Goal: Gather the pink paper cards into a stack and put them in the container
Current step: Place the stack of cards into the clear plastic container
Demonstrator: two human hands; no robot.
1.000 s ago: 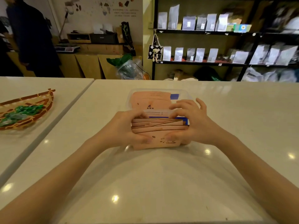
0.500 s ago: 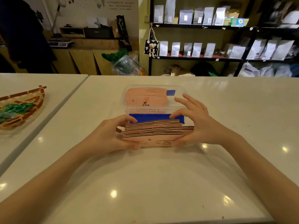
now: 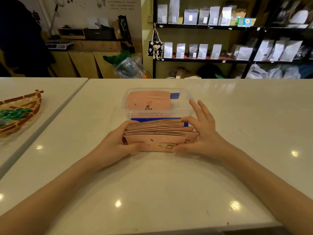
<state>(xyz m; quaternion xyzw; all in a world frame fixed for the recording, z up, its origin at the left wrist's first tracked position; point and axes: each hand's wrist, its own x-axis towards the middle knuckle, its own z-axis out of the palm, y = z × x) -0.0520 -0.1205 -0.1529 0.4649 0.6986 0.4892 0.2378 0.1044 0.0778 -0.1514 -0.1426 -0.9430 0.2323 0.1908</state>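
Head view.

Hands, two. Left hand [image 3: 116, 145] clasps the left end of the near stack, thumb on its front face. Right hand [image 3: 201, 134] presses the right end with thumb and forefinger; its other fingers [image 3: 197, 107] are spread and raised, reaching over the container's right rim.

Pink paper cards, two groups; single cards too many and too tight to count. Near stack [image 3: 160, 134]: stands on edge on the white table [image 3: 152, 192], fanned unevenly, edges not flush, touching the container's front wall. Front card is printed with a cup drawing and the word COFFEE. Second group [image 3: 149, 100]: already inside the container, leaning at the back left.

Container [image 3: 184, 109], one: clear plastic, rectangular, rounded corners, open top. A blue panel [image 3: 174, 95] shows behind the inner cards, and more blue low at the front wall.

Surroundings: one woven basket [image 3: 25, 111] with green wrapped items on the adjoining table, left, well apart. Black shelving [image 3: 211, 60] with rows of pale pouches behind. A person in dark clothing at far left. The table surface is glossy, with lamp reflections. The near stack hides the lower front of the container.
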